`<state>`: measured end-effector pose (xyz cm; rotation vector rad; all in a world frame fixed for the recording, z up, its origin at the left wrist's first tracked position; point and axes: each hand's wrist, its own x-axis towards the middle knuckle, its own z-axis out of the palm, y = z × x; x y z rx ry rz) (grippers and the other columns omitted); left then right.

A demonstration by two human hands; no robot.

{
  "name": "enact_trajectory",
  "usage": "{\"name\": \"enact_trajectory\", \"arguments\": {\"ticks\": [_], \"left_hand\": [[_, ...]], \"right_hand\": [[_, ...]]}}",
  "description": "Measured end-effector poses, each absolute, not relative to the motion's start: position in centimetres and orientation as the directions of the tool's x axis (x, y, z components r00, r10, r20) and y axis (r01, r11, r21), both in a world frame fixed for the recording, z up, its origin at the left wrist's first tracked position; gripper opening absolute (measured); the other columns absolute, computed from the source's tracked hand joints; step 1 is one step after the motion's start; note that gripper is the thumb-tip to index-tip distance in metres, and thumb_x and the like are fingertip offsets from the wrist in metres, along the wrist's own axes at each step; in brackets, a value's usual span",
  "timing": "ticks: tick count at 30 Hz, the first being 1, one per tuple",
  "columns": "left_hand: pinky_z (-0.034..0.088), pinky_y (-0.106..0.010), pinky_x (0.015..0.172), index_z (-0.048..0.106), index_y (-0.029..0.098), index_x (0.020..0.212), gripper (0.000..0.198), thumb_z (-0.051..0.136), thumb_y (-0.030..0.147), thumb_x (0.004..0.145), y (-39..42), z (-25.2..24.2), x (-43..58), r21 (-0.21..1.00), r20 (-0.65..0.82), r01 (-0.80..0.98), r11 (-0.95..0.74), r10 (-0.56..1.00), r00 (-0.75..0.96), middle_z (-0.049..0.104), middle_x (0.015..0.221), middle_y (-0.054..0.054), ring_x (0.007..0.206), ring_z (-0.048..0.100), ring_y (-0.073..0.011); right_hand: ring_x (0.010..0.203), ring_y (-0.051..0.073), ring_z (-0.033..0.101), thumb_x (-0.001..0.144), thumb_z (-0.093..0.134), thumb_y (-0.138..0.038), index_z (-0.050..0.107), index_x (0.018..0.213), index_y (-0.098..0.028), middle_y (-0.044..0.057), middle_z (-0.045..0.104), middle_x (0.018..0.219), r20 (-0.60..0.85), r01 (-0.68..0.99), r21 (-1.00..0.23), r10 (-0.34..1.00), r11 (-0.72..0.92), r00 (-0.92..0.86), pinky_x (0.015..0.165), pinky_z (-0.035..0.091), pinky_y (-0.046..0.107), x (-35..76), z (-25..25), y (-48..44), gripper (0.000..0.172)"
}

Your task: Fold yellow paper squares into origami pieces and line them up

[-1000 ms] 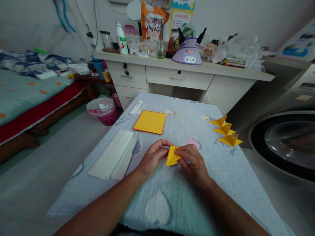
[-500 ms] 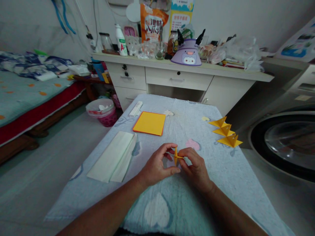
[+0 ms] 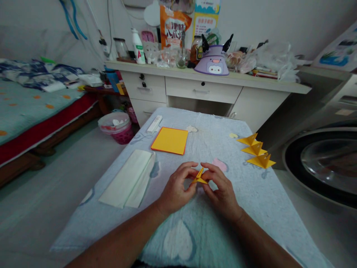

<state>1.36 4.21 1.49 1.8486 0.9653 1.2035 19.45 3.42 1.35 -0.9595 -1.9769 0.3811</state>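
Two bare forearms (image 3: 125,238), bare left hand (image 3: 175,190), bare right hand (image 3: 222,190)

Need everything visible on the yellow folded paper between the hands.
The folded yellow paper piece is small, thin craft paper creased into pointed flaps, one tip up. Fingers of the left hand and right hand pinch it from both sides, low over the light blue tablecloth at mid-table; most of it is hidden by the fingers, and contact with the cloth cannot be told.

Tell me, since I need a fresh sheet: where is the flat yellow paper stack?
The yellow paper stack lies flat on the table, left of centre in the head view, beyond the left hand and just past the folded white sheet.
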Motion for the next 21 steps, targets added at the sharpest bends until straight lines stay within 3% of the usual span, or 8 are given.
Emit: {"name": "enact_trajectory", "arguments": {"ticks": [4, 7, 14, 21], "left_hand": [[0.046, -0.038, 0.099, 0.061, 0.021, 0.088, 0.027, 0.056, -0.001, 0.074, 4.38, 1.60, 1.01, 0.831, 0.433, 0.234, -0.504, 0.851, 0.296, 0.064, 0.117, -0.008, 0.113, 0.058, -0.0212], [0.046, -0.038, 0.098, 0.063, 0.022, 0.089, 0.026, 0.057, 0.001, 0.075, 4.41, 1.54, 0.86, 0.823, 0.435, 0.249, -0.511, 0.848, 0.302, 0.065, 0.118, -0.007, 0.113, 0.058, -0.0215], [0.045, -0.039, 0.100, 0.065, 0.023, 0.089, 0.025, 0.059, 0.003, 0.076, 4.39, 1.42, 0.83, 0.807, 0.447, 0.252, -0.535, 0.831, 0.333, 0.065, 0.121, -0.007, 0.116, 0.058, -0.0220], [0.043, -0.039, 0.104, 0.064, 0.022, 0.088, 0.021, 0.059, 0.005, 0.077, 4.41, 1.98, 0.72, 0.817, 0.416, 0.232, -0.527, 0.818, 0.397, 0.059, 0.131, -0.008, 0.123, 0.054, -0.0228]], "right_hand": [[0.106, 0.021, 0.062, 0.083, 0.054, -0.007, 0.055, 0.109, -0.024, 0.011, 0.060, 0.126, 0.552, 0.459, -0.642, 0.786, 0.614, -0.279, 0.084, 0.055, 0.035, 19.46, 0.85, 3.35, 0.031], [0.094, 0.019, 0.065, 0.082, 0.054, -0.008, 0.050, 0.125, -0.025, 0.010, 0.061, 0.122, 0.509, 0.450, -0.696, 0.827, 0.559, -0.239, 0.081, 0.057, 0.034, 19.55, 0.42, 3.43, 0.046], [0.111, 0.023, 0.059, 0.083, 0.051, -0.007, 0.052, 0.131, -0.029, 0.009, 0.061, 0.121, 0.595, 0.474, -0.594, 0.751, 0.650, -0.284, 0.088, 0.055, 0.039, 19.63, 0.90, 3.68, 0.052], [0.114, 0.022, 0.055, 0.084, 0.048, -0.003, 0.046, 0.138, -0.032, 0.009, 0.056, 0.123, 0.590, 0.428, -0.588, 0.726, 0.686, -0.353, 0.091, 0.052, 0.040, 19.80, 1.16, 3.61, 0.062]]}}
